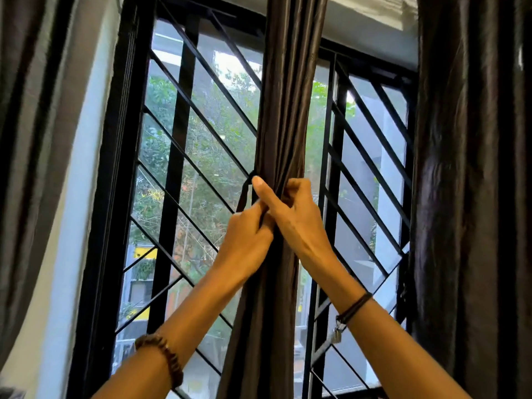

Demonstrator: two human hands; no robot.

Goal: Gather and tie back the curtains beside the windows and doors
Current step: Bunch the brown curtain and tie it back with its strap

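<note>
**Both hands at the middle curtain, the band in the left one**

At 9 o'clock of the view the left curtain point(26, 139) hangs loose beside a pale strip of wall point(72, 226). Next to it, toward the centre, is the window point(115, 168) with its black frame and slanted bars; trees and buildings show through the glass. Your left forearm is at 7 o'clock, with a beaded bracelet point(164, 355) on the wrist.

Your left hand point(247, 234) is just below the centre, at the left edge of the middle curtain point(288, 96). Its fingers are curled tight and hold a narrow dark band point(244, 194), which goes up from the fist to the curtain's edge. I cannot tell if the band goes around the cloth.

The middle curtain runs from 12 o'clock to 6 o'clock, gathered into a slim bundle of folds. Your right hand point(296, 217) touches the left hand on its 2 o'clock side. Its index finger point(260, 187) lies straight along the left edge of the bundle, and the other fingers are curled into the folds and grip the cloth. A dark cord bracelet point(355, 308) sits on the right wrist, toward 5 o'clock. At 3 o'clock the right curtain point(472, 197) hangs loose.
</note>
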